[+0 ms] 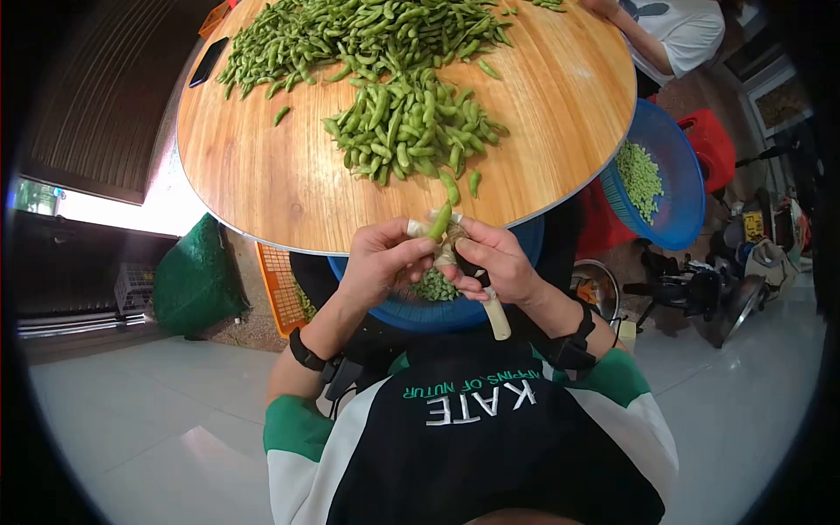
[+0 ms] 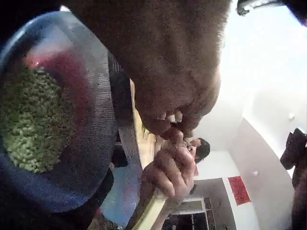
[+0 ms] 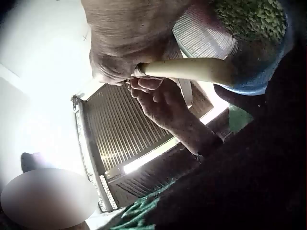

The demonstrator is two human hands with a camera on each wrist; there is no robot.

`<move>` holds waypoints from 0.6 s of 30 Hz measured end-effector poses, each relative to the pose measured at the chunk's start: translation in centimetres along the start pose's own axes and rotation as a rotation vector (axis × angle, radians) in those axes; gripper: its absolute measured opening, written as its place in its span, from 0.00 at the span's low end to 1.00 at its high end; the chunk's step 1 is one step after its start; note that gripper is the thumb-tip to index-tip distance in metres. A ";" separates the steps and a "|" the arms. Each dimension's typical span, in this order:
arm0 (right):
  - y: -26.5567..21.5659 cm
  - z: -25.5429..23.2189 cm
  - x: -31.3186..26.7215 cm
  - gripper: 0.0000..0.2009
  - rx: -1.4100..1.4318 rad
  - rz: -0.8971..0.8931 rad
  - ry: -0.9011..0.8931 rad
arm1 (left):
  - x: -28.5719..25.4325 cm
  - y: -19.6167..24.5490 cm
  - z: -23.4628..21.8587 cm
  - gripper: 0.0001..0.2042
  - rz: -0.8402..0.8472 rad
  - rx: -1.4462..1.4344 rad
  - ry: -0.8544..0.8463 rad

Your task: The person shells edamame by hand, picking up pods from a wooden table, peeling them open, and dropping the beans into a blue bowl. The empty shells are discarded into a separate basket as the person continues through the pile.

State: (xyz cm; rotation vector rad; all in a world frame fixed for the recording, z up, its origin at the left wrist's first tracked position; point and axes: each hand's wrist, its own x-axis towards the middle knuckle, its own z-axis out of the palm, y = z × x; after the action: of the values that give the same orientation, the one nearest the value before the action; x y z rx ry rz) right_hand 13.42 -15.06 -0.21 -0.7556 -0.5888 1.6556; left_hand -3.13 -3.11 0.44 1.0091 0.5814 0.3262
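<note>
Over the table's near edge, my left hand point(image 1: 385, 258) pinches a green soybean pod point(image 1: 440, 222) between thumb and forefinger. My right hand point(image 1: 500, 261) meets it at the pod and grips a tool by its pale, smooth handle point(image 1: 496, 317). The handle sticks out below the palm, also plain in the right wrist view point(image 3: 192, 69); the tool's working end is hidden among the fingers. Pale wrapping covers some fingertips. Below the hands, a blue basin point(image 1: 420, 323) holds shelled green beans point(image 1: 436, 285).
A round wooden table point(image 1: 254, 166) carries a small heap of pods point(image 1: 407, 127) and a larger heap point(image 1: 350, 35) behind it. A phone point(image 1: 208, 62) lies at its left. Another blue basin point(image 1: 682, 197) of beans stands right, near a red stool point(image 1: 707, 149) and a seated person point(image 1: 678, 39).
</note>
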 end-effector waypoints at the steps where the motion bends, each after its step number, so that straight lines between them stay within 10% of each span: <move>1: 0.0 -0.1 -0.2 0.22 0.028 0.017 -0.011 | 0.0 -0.1 -0.1 0.06 -0.027 -0.060 -0.025; 18: 0.3 0.4 -0.3 0.22 -0.028 0.031 0.070 | 0.0 -1.4 -0.7 0.07 0.287 0.341 -0.012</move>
State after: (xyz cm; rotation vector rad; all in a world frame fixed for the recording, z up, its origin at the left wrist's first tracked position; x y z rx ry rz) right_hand 12.98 -15.37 -0.12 -0.8431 -0.5540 1.6450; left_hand -3.59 -3.33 -1.09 1.4281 0.4896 0.4841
